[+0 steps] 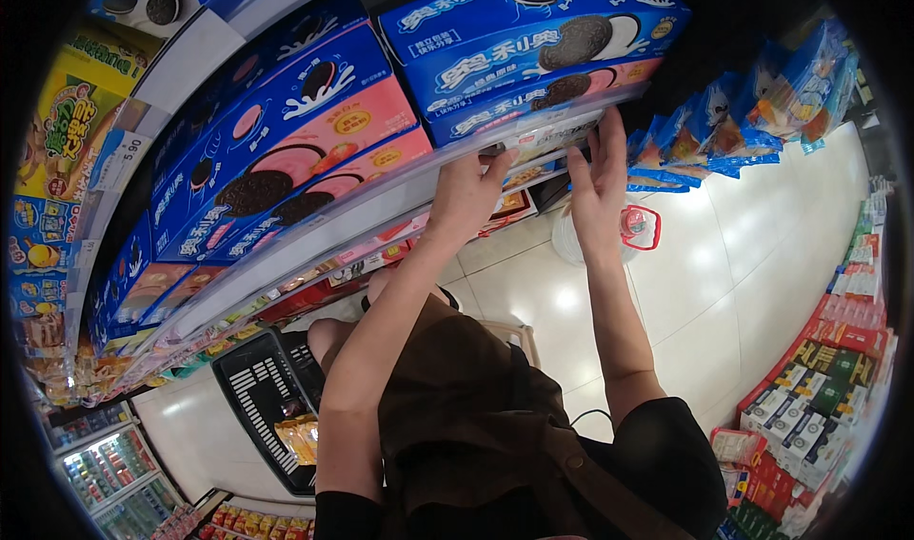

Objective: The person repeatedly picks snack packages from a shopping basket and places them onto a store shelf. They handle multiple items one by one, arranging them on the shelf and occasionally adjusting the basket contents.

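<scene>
Both my hands are at a pale box or package [557,140] at the shelf edge, behind a clear strip, below the stacked blue Oreo cookie boxes [500,61]. Near the left end of that package, my left hand [468,190] has its thumb and fingers bent at the shelf's rim; its fingertips are partly hidden. My right hand [600,176] is raised at the right end, thumb apart from the fingers, which reach up along the shelf's corner. Whether either hand grips the package cannot be told. More blue and pink Oreo boxes [285,154] fill the shelf to the left.
Blue snack bags [721,126] hang at the right of the shelf. A clear plastic jug with a red handle [639,227] stands on the tiled floor. A black basket [250,397] holding a yellow packet [298,436] is at lower left. Stacked goods [807,411] line the right.
</scene>
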A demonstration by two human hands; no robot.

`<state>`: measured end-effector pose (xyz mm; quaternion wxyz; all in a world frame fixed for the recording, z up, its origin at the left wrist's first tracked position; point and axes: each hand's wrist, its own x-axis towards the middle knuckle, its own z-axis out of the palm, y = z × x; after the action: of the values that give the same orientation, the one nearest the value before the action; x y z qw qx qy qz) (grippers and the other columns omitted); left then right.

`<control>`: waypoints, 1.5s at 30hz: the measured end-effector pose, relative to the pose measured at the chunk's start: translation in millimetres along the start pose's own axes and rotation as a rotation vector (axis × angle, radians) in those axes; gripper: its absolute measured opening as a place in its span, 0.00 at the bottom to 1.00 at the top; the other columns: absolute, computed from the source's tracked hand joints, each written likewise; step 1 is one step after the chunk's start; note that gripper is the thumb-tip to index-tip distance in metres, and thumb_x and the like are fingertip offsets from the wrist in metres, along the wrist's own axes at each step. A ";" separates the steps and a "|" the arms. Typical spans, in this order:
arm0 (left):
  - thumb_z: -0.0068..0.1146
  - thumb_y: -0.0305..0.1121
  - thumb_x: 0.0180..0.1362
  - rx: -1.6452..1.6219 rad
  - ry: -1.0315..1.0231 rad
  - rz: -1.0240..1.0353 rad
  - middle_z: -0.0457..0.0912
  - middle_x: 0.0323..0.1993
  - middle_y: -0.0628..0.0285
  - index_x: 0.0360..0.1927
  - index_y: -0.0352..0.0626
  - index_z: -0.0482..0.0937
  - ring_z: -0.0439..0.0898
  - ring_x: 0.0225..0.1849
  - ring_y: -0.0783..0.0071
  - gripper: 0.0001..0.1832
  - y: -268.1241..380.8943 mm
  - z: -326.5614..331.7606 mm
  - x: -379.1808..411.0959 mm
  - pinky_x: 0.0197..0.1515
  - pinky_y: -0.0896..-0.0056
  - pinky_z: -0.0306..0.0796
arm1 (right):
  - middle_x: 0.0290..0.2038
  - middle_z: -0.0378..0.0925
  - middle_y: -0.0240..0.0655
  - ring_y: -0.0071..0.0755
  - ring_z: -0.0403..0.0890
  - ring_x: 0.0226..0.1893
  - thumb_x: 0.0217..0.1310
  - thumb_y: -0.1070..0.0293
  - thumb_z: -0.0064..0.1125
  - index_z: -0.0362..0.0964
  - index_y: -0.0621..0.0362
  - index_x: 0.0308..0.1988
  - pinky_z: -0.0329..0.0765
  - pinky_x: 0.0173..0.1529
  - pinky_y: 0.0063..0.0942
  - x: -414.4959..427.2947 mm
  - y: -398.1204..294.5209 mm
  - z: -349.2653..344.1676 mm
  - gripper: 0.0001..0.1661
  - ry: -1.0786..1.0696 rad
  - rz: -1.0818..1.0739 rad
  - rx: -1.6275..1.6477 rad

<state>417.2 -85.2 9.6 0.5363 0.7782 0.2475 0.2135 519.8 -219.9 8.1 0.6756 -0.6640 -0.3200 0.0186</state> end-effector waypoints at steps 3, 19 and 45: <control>0.63 0.31 0.64 0.002 0.017 0.030 0.84 0.49 0.53 0.56 0.32 0.77 0.84 0.51 0.66 0.19 -3.2 0.7 -0.8 0.52 0.67 0.77 | 0.73 0.53 0.50 0.45 0.58 0.73 0.66 0.81 0.50 0.45 0.65 0.74 0.53 0.77 0.42 -1.1 0.2 3.0 0.40 0.000 -0.041 -0.052; 0.63 0.36 0.64 0.055 0.056 0.097 0.83 0.47 0.46 0.57 0.34 0.74 0.85 0.44 0.55 0.22 -5.8 0.8 -8.2 0.47 0.57 0.78 | 0.76 0.49 0.50 0.47 0.53 0.76 0.67 0.77 0.52 0.45 0.61 0.75 0.52 0.76 0.42 -6.1 -8.8 -1.4 0.42 -0.042 -0.009 -0.070; 0.57 0.19 0.62 0.017 0.314 -0.034 0.56 0.74 0.50 0.75 0.41 0.53 0.64 0.71 0.57 0.40 -110.1 23.2 -123.5 0.60 0.63 0.74 | 0.70 0.64 0.47 0.41 0.70 0.65 0.65 0.78 0.56 0.55 0.62 0.72 0.66 0.67 0.33 -77.1 112.2 -10.9 0.38 -0.093 0.070 -0.302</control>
<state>316.7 -144.7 -109.9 0.4882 0.7354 0.3431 0.3212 508.4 -251.1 -124.3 0.5513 -0.7673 -0.3267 0.0245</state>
